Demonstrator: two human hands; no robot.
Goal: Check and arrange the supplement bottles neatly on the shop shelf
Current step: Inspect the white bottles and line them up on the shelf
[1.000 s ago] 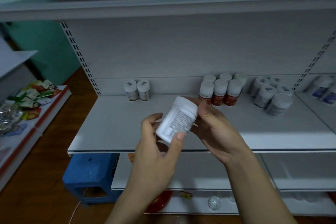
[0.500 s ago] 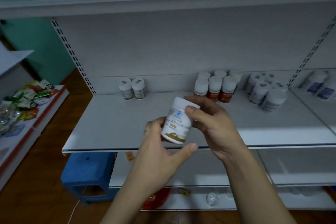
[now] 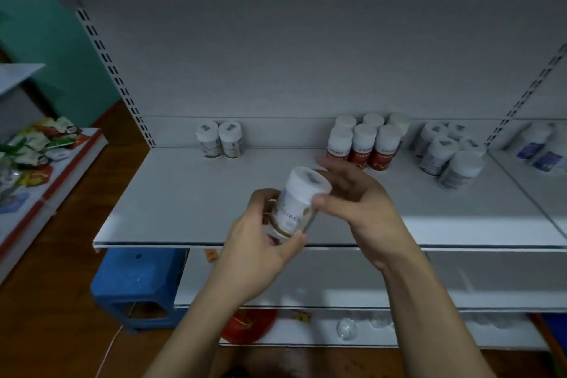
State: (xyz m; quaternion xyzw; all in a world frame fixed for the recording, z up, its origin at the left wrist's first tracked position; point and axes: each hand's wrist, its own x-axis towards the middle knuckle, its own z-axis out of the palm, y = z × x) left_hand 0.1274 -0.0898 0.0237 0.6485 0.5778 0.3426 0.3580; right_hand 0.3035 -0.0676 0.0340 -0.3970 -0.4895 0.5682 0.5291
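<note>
Bottle (image 3: 296, 209) tilted; left hand (image 3: 260, 248) grips btm, right hand (image 3: 359, 205) holds top.

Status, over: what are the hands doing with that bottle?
Left hand grips supplement bottle low; right hand pinches it near its top. Bottle tilted above shelf front, not yet placed. Bare shelf between it and back-left pair of bottles.

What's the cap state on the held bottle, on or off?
On: the white cap sits atop the bottle, tilted between left hand and right hand; tightness cannot tell.
</note>
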